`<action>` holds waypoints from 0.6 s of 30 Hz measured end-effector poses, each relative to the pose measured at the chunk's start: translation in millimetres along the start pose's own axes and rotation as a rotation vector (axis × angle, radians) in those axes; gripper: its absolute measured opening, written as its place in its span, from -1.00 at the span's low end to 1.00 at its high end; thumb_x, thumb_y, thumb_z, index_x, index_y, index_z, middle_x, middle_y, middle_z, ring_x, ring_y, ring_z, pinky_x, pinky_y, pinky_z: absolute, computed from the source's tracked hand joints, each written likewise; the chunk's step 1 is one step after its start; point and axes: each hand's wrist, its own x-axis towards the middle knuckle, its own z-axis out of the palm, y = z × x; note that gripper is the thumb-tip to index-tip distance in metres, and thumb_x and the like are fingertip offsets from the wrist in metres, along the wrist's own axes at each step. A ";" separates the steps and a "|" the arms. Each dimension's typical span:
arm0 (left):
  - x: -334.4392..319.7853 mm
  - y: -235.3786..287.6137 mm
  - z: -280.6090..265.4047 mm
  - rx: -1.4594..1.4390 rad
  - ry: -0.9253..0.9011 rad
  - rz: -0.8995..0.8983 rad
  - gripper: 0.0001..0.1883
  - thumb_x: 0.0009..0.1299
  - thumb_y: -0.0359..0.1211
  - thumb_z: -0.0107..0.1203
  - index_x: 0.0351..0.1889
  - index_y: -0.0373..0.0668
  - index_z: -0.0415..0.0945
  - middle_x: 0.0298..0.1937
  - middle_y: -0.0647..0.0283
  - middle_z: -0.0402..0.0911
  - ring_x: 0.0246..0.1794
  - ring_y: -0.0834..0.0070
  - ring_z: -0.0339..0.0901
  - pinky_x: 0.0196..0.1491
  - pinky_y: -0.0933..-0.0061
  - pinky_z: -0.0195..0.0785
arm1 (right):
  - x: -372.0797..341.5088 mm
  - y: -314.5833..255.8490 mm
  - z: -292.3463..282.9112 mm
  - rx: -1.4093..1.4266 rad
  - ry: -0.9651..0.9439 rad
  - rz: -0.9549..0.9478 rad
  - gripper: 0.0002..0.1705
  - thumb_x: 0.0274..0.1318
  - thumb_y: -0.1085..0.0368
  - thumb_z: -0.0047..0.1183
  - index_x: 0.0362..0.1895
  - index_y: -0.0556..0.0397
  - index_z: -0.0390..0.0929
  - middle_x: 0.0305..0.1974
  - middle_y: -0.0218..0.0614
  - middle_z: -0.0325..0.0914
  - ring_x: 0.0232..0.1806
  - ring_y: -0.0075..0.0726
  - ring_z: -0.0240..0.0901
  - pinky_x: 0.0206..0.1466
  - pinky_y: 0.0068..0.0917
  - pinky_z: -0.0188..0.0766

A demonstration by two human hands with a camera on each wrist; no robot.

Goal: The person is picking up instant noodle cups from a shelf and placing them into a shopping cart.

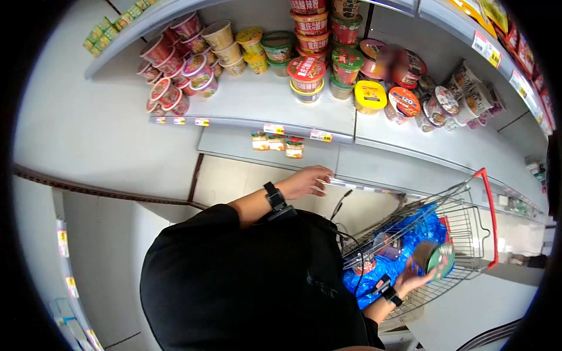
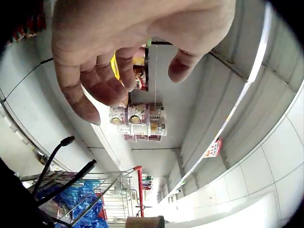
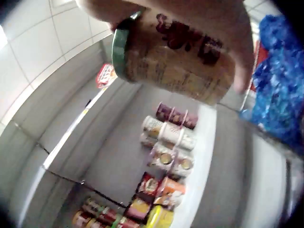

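Note:
My right hand [image 1: 413,279] grips a round instant noodle cup [image 1: 440,261] with a green lid, tilted on its side above the shopping cart [image 1: 468,222]. In the right wrist view, the cup [image 3: 180,71] shows a brownish wall with dark red print, and the fingers wrap over it. My left hand [image 1: 304,181] is in front of the shelf with nothing in it. Its fingers are loosely bent and the thumb stands apart from them in the left wrist view. Inside the cart lies crinkled blue plastic [image 1: 424,225] with packaged goods among it.
Stacked noodle cups [image 1: 307,70] line the shelf [image 1: 252,105], some leaning at the left and others at the right end. Price tags [image 1: 274,128] run along its edge. Small packets [image 1: 275,142] hang beneath. A red handle [image 1: 490,222] tops the cart, and black cables [image 1: 351,234] hang beside it.

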 end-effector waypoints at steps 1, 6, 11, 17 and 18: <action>-5.8 0.0 -10.2 -0.011 0.013 0.016 -0.71 0.41 -0.21 -0.07 0.03 -0.09 0.40 -0.15 0.34 0.43 -0.22 0.52 0.40 -0.05 0.31 0.41 | -16.1 -6.5 26.7 0.019 -0.031 0.072 -0.20 0.01 -0.22 0.00 0.24 -0.05 0.17 0.06 -0.09 0.24 0.08 0.14 0.31 -0.03 -0.15 0.43; -51.4 6.6 -71.2 -0.105 0.015 0.124 -0.69 0.44 -0.25 -0.11 0.06 -0.16 0.36 -0.19 0.33 0.45 -0.23 0.52 0.44 -0.03 0.28 0.41 | -75.2 18.8 141.3 -0.056 -0.471 0.349 -0.13 -0.02 -0.27 0.01 0.24 -0.02 0.10 0.03 0.01 0.24 -0.09 0.31 0.43 -0.07 -0.03 0.49; -121.1 5.4 -140.6 -0.139 0.094 0.265 -0.68 0.44 -0.25 -0.15 0.08 -0.17 0.36 -0.14 0.31 0.44 -0.18 0.49 0.42 0.03 0.23 0.36 | -107.4 68.4 263.7 -0.147 -0.767 0.480 -0.21 0.01 -0.11 0.07 0.25 -0.04 0.11 0.10 -0.06 0.21 -0.01 0.13 0.40 0.02 -0.09 0.46; -197.4 -9.8 -207.0 -0.372 0.257 0.418 -0.61 0.39 -0.20 -0.10 0.11 -0.18 0.33 -0.15 0.30 0.41 -0.18 0.47 0.38 0.06 0.17 0.31 | -127.9 77.6 444.1 0.022 -1.043 0.319 -0.43 0.06 0.05 0.10 0.12 -0.06 0.26 0.11 -0.27 0.27 0.12 -0.01 0.29 0.05 0.01 0.43; -207.8 -10.8 -207.1 -0.384 0.268 0.439 -0.61 0.39 -0.20 -0.10 0.11 -0.18 0.33 -0.15 0.30 0.41 -0.18 0.47 0.38 0.06 0.17 0.31 | -118.5 78.1 470.3 0.032 -1.117 0.352 -0.46 0.05 0.05 0.12 0.08 -0.07 0.30 0.07 -0.25 0.32 0.13 -0.04 0.27 0.04 0.03 0.43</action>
